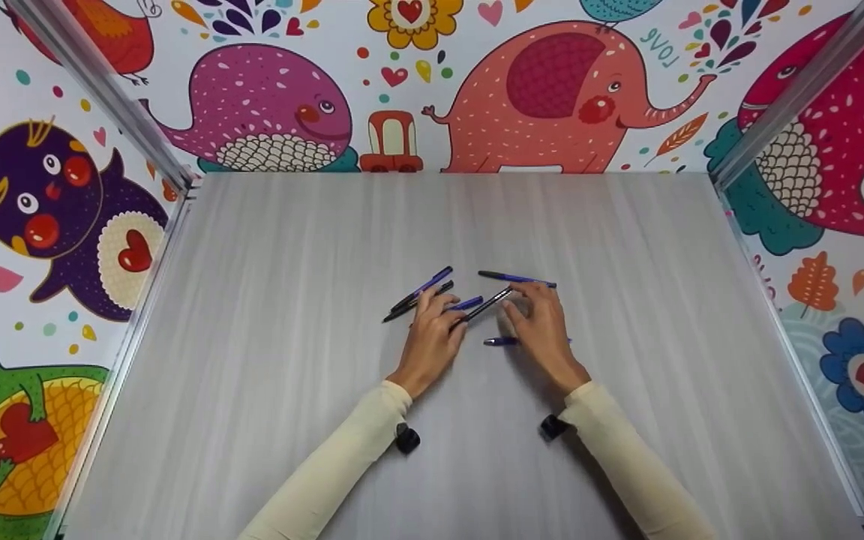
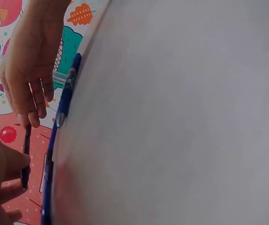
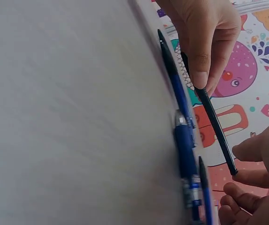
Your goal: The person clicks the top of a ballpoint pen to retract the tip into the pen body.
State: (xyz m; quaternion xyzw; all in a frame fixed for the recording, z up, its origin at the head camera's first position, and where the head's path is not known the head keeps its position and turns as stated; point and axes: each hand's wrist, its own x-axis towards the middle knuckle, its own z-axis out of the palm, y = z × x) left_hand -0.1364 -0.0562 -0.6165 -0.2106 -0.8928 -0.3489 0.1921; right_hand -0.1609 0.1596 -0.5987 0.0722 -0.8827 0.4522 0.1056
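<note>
Steady the black pen (image 1: pixel 487 304) above the counter (image 1: pixel 289 285), clear of the loose pens (image 1: pixel 499 276), between pinching fingers of the left hand (image 1: pixel 432 337) and parted fingers of the right hand (image 1: pixel 543 324) at its far end.

Bright head view, soft shadows on tabletop (image 1: pixel 274 300), 2 dimmer wrist views

Right hand (image 1: pixel 541 326) covers most of a blue pen (image 1: pixel 503 341) from where I'm standing, tip poking out toward 8 o'clock. Left hand (image 1: pixel 430 335) hides the near end of a 2nd blue pen (image 1: pixel 469 303), toward 2 o'clock, plus a bit of the black pen (image 3: pixel 216 126). Left sleeve (image 1: pixel 334 457) gets chopped at 7 o'clock. Right wrist view: silver-tipped blue pen (image 3: pixel 186 154) is blurry, cut off around 5 o'clock.
</note>
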